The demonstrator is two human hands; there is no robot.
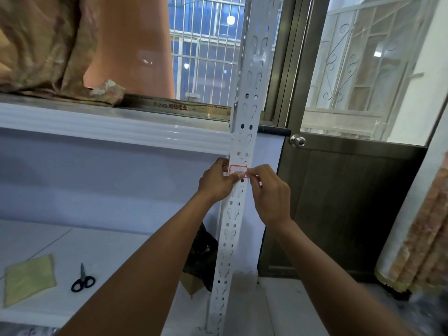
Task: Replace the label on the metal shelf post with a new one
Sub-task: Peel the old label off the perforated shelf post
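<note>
A white perforated metal shelf post runs from the top of the view down to the floor. A small white label with a red border sits on the post's front face just below the upper shelf beam. My left hand grips the post's left edge, with its thumb pressed on the label's lower part. My right hand pinches the label's right edge between thumb and forefinger. The writing on the label is too small to read.
On the lower white shelf lie black-handled scissors and a yellow cloth. A dark bag stands behind the post. Patterned fabric lies on the upper shelf. A brown door with a round knob is at right.
</note>
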